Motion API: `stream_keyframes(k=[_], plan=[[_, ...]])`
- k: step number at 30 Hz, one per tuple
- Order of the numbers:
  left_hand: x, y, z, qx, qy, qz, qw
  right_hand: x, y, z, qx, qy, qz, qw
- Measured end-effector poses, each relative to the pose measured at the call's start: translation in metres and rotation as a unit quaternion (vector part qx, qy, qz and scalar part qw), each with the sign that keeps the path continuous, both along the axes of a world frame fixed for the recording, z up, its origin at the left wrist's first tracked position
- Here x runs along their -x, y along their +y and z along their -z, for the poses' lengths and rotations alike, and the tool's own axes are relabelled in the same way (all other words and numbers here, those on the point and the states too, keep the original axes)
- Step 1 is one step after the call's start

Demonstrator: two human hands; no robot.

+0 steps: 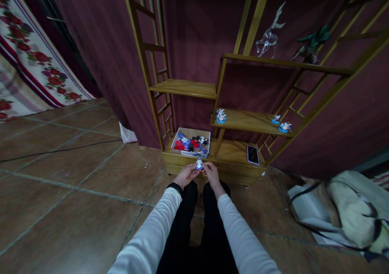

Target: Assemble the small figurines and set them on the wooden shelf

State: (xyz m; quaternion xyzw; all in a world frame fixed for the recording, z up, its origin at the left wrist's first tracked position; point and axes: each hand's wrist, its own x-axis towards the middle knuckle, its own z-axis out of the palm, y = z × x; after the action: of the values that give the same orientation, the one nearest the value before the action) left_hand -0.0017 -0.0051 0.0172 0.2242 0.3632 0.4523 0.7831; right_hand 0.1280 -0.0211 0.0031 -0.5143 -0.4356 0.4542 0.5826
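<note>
The left hand [186, 175] and the right hand [212, 172] meet in front of a low wooden display unit [184, 88] of yellow-brown, open-lattice construction. Both hands grasp a small white-and-purple toy figurine [199, 164] between the fingertips, one hand at each side of its base. The figurine is upright, held just in front of a shallow, open cardboard box [186, 153] with pale sides. A black band [175, 187] is on the left wrist; both sleeves are white.

The box rests on the bottom level of the unit, toward its left end, and contains a loose pile of red, black, blue and white toy figures [194, 143]. On the same level, toward the right, lies a dark-screened phone [253, 155] with a light edge.

The shelf above carries blue-based white figurines at both ends: one group [221, 116] at the left, another [285, 127] at the right. On the upper shelf stand a clear, glass-like animal ornament [268, 41] and, to its right, a dark green sculpture [316, 43]; its exact form cannot be determined. A dark red curtain [194, 35] hangs behind the unit. A pale fabric bag [349, 209] lies on the brown tiled floor [100, 213] at right.
</note>
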Motion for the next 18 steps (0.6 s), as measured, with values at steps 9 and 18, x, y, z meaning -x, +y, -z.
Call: stream_keyframes(k=[9, 18], plan=[[0.0017, 0.0019, 0.0000, 0.004, 0.021, 0.014, 1.000, -0.0019, 0.0033, -0.0009, 0.007, 0.020, -0.014, 1.000], [0.0004, 0.0054, 0.0038, 0.020, 0.019, 0.019, 0.999, -0.0041, 0.0071, 0.0019, 0.014, -0.004, -0.008, 1.000]])
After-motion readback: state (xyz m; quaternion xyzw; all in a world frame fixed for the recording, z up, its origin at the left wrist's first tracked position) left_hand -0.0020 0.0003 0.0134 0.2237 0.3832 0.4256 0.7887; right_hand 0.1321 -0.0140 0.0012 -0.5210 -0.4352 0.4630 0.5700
